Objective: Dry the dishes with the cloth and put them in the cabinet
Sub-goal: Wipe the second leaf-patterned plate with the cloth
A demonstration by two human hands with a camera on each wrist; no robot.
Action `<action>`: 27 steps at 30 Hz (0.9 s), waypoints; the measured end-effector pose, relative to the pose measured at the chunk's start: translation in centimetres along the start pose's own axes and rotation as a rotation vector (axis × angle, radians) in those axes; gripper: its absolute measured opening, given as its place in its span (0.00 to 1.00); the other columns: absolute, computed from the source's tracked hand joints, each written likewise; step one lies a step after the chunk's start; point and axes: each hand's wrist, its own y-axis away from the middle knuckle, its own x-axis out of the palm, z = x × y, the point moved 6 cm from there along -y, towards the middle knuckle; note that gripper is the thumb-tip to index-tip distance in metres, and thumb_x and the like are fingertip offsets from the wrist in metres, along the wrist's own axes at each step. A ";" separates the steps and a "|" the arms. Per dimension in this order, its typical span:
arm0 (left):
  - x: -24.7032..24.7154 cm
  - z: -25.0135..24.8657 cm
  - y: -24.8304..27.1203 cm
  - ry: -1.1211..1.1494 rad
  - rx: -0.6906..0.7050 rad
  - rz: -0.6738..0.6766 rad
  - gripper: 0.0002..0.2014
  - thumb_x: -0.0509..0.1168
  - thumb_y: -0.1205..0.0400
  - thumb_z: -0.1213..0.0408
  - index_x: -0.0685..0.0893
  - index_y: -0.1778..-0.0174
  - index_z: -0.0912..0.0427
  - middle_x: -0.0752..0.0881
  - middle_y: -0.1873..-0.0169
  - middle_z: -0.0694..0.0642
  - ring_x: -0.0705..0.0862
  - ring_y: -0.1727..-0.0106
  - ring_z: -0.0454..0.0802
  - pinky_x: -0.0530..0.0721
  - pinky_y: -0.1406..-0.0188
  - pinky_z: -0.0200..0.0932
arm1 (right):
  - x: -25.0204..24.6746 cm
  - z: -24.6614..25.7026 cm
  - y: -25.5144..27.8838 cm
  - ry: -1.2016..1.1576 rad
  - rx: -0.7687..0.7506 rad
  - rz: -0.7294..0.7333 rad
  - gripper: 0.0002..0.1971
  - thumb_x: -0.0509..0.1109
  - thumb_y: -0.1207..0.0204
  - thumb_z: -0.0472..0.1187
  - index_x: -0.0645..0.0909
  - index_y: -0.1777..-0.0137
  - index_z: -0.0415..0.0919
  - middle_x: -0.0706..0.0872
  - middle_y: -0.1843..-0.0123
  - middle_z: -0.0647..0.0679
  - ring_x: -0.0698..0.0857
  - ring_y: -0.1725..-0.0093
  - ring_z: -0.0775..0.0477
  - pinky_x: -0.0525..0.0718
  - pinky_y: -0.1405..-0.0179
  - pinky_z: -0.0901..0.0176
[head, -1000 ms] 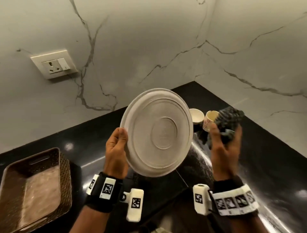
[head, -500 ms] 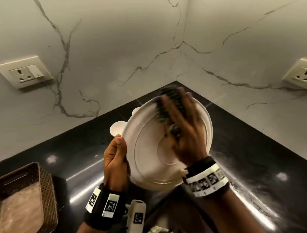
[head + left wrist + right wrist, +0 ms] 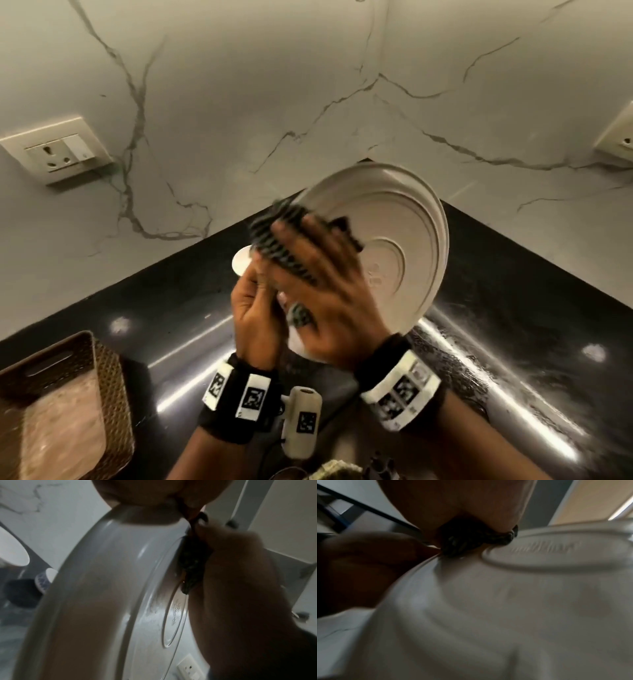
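Observation:
A white round plate (image 3: 394, 240) is held up tilted over the black counter corner, its ringed underside facing me. My left hand (image 3: 257, 298) grips its lower-left rim, thumb on the near side. My right hand (image 3: 308, 260) lies over a dark patterned cloth (image 3: 281, 233), fingers spread, pressing it on the plate's left part; a fold of cloth sticks out by the thumb. In the left wrist view the cloth (image 3: 192, 566) is squeezed between the plate (image 3: 102, 588) and the right hand (image 3: 240, 588). In the right wrist view the cloth (image 3: 467, 539) bunches under the palm on the plate (image 3: 488, 615).
A white cup (image 3: 241, 262) stands on the counter (image 3: 513, 308) behind the hands; the left wrist view shows it (image 3: 13, 550) and a blue-patterned cup (image 3: 44, 580). A brown woven tray (image 3: 68, 394) sits at front left. Wall sockets (image 3: 54, 154) (image 3: 620, 137) flank the marble corner.
The right hand brought the cloth from beside the plate onto its underside, then slid it from the middle to the left rim. The plate has shifted right and tilted more.

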 end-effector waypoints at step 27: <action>-4.4 -1.2 -0.1 0.223 -0.063 -0.338 0.24 0.54 0.08 0.53 0.76 0.21 0.64 0.84 0.28 0.64 0.83 0.26 0.62 0.81 0.26 0.61 | 0.9 -6.0 8.0 0.005 0.134 -0.018 0.25 0.71 0.19 0.38 0.78 0.21 0.43 0.73 0.17 0.38 0.68 0.15 0.35 0.69 0.20 0.28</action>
